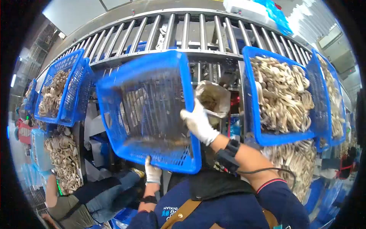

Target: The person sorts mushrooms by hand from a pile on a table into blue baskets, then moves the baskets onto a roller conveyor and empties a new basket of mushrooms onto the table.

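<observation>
A blue plastic basket with perforated sides hangs tilted in front of me, blurred by motion, with no mushrooms visible in it. Gloved in white, my left hand grips its lower edge. My right hand, also in a white glove, holds the basket's right rim. Just behind my right hand is a container lined with clear plastic. To the right, another blue basket is heaped with pale mushrooms.
A metal roller conveyor curves across the back. Stacked blue baskets with mushrooms stand at the left. Loose mushrooms lie at the lower left, more at the lower right. A co-worker is at the lower left.
</observation>
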Demonstrator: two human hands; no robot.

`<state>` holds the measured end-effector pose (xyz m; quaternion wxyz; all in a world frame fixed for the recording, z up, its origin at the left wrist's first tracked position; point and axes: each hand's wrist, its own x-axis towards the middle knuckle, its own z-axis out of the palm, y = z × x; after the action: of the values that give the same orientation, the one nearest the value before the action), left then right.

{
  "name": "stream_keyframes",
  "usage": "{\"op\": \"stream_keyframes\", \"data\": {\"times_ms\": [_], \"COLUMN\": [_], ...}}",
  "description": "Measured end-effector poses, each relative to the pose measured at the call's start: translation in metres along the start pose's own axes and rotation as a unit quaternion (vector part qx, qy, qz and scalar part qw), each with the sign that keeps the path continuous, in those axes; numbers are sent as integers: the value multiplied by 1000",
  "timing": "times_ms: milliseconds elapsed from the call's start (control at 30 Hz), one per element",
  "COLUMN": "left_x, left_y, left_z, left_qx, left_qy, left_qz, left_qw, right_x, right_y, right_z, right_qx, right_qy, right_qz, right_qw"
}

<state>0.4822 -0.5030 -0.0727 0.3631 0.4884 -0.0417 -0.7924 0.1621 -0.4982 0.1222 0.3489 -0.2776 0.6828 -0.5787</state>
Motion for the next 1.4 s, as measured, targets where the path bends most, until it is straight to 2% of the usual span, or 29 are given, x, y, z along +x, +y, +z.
{"op": "stream_keyframes", "data": {"times_ms": [33, 100, 167, 200, 233, 267, 300, 367, 433, 467, 500, 533, 567, 600, 633, 700, 733, 800, 833, 867, 900, 1000, 1067, 1100, 1200, 1267, 1300, 1367, 1400], "left_x": [8, 28, 39, 46, 57, 74, 83, 111, 135, 142, 151, 156, 165, 170, 172, 175, 179, 182, 182, 185, 192, 204, 206, 207, 209, 215, 222, 249, 267], "left_y": [-3, -5, 11, 13, 16, 20, 27, 36, 43, 47, 50, 54, 58, 63, 65, 68, 70, 78, 84, 89, 94, 107, 120, 123, 133, 144, 148, 159, 164], "left_z": [-22, -62, -65, -69, -72, -67, -44, -27, -35, -37, -37, -35, -34, -43, -58, -53, -48, -27, -35, -41, -41, -40, 2, 17, 27, 52, 52, 39, 43], "left_qx": [12, -46, -72, -63, -51, -36, -20, -41, -24, -11, 1, -24, -48, -41, -35, -23, -15, -2, -25, -21, -17, 4, 27, 38, 24, 44, 43, 44, 68], "left_qy": [53, 58, 125, 170, 213, 251, 287, 307, 306, 314, 323, 339, 352, 348, 343, 348, 351, 347, 332, 338, 340, 332, 344, 348, 355, 361, 336, 281, 290], "left_qz": [-3, -1, -82, -70, -55, -43, -38, -48, -24, -16, -7, -16, -25, -22, -19, 45, 58, 78, 44, 52, 64, 71, 103, 119, 129, 142, 134, 117, 100], "left_qw": [999, 997, 986, 981, 974, 966, 957, 949, 951, 949, 947, 940, 934, 936, 939, 936, 934, 935, 942, 939, 938, 941, 933, 929, 926, 921, 931, 951, 949], "right_x": [15, 59, 110, 136, 165, 191, 219, 282, 352, 379, 417, 440, 465, 486, 503, 527, 538, 529, 529, 529, 537, 527, 509, 499, 457, 446, 426, 371, 353], "right_y": [28, 100, 122, 164, 197, 188, 216, 264, 303, 319, 324, 347, 338, 362, 371, 373, 376, 379, 394, 404, 426, 461, 476, 442, 349, 337, 319, 364, 331], "right_z": [14, 28, 14, 12, 9, 7, 6, 15, 36, 52, 76, 96, 116, 141, 156, 174, 179, 163, 142, 122, 94, -9, -72, -89, -54, -48, -36, -46, -37], "right_qx": [-13, -92, -206, -190, -332, -344, -369, -489, -538, -566, -567, -581, -597, -632, -621, -594, -611, -728, -714, -698, -607, -620, -664, -698, -800, -676, -712, -678, -588], "right_qy": [-18, -56, -221, -220, -185, -202, -213, -253, -275, -229, -264, -192, -255, -208, -232, -282, -293, -204, -193, -180, -193, -142, -138, -170, -134, -196, -222, -149, -215], "right_qz": [23, -27, 119, 174, 91, 106, 56, -16, -108, -216, -150, -281, -245, -274, -233, -145, -33, -120, -102, -85, -5, -35, 27, 97, 5, 37, -63, -229, -129], "right_qw": [999, 994, 946, 941, 920, 911, 903, 834, 790, 762, 765, 739, 720, 695, 712, 739, 734, 643, 665, 687, 771, 771, 734, 689, 585, 710, 663, 683, 769]}}
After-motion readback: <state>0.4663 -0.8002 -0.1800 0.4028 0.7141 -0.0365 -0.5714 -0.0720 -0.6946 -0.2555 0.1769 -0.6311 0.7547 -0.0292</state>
